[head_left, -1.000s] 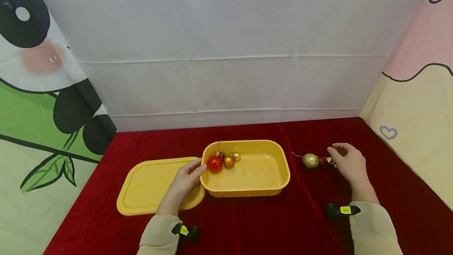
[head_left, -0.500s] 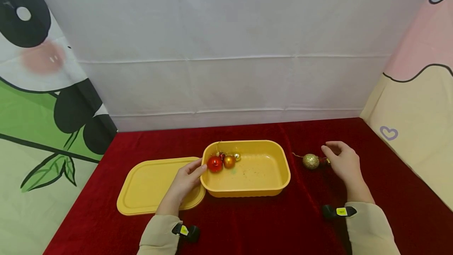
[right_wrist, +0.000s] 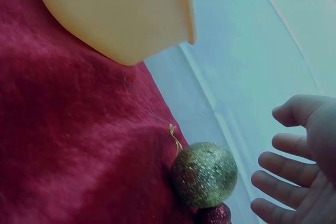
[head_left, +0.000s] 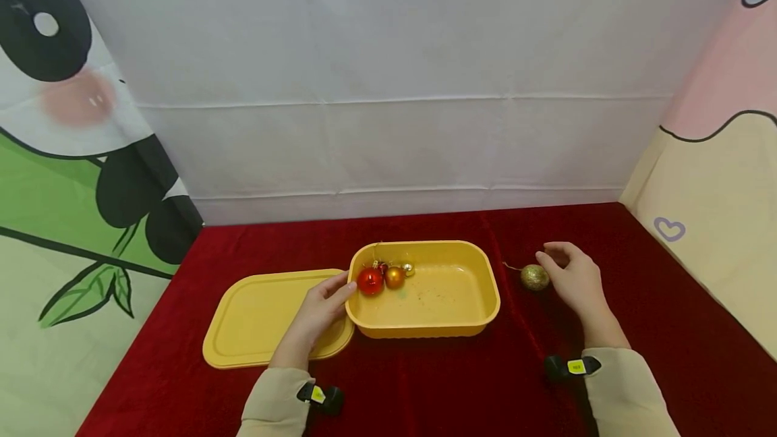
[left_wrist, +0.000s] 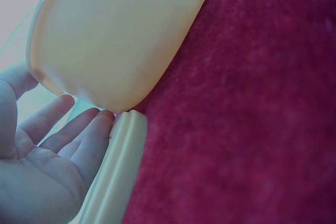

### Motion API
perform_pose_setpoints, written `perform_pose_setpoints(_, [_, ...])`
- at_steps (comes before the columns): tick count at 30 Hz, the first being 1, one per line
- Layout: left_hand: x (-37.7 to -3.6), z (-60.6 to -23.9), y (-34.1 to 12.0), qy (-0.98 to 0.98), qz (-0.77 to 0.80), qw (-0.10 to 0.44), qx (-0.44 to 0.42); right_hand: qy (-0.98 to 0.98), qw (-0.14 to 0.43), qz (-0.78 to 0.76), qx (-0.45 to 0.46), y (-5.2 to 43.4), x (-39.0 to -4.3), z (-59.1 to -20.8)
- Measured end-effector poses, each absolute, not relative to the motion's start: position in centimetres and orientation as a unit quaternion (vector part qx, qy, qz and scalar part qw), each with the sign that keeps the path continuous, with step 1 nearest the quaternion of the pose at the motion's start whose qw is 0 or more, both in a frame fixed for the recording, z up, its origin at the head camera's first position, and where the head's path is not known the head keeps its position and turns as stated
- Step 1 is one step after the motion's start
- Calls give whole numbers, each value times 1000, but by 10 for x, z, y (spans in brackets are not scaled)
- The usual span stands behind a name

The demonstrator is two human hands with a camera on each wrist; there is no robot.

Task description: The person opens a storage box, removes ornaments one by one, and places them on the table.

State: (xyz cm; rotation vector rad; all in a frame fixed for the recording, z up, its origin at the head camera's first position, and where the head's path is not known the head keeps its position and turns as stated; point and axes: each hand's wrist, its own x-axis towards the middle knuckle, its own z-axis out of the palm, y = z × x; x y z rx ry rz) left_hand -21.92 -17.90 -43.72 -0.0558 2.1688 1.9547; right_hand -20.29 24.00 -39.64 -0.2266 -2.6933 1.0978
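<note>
The person is partway through gathering baubles into the yellow tub (head_left: 425,288) on the red-covered bench (head_left: 425,383). A red bauble (head_left: 369,280), an orange one (head_left: 394,277) and a small gold one (head_left: 408,268) already lie in its left end. The left hand (head_left: 318,312) rests with relaxed fingers against the tub's left wall, lying over the yellow lid (head_left: 255,319) beside it. The right hand (head_left: 573,282) hovers open, fingers loosely spread, just right of the glittery gold bauble (head_left: 535,277), which lies on the cloth well clear of the tub. In the right wrist view a small dark red bauble (right_wrist: 214,215) sits touching it. As I see it, the step in hand is the reach. Next, the fingers need to curl round the gold ball without rolling it away, then carry it over the rim.
</note>
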Motion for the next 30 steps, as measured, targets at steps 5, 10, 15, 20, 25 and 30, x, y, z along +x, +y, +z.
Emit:
perform_pose_setpoints(5, [-218,-438,-177,735,669,107,-23,-918,107,375,-74,232,-203,-397])
perform_pose_setpoints(10, [-218,-439,-177,731,674,109,-24,-917,107,380,-60,222,-202,-396])
perform_pose_setpoints(15, [-218,-438,-178,729,675,107,-23,-912,112,392,-46,212,-202,-393])
perform_pose_setpoints(20, [-219,-438,-178,729,676,105,-24,-909,119,398,-31,203,-202,-391])
perform_pose_setpoints(25, [-219,-439,-178,728,678,104,-25,-908,117,402,-15,195,-203,-392])
perform_pose_setpoints(30, [-218,-439,-178,726,679,105,-22,-905,113,411,-3,185,-203,-392])
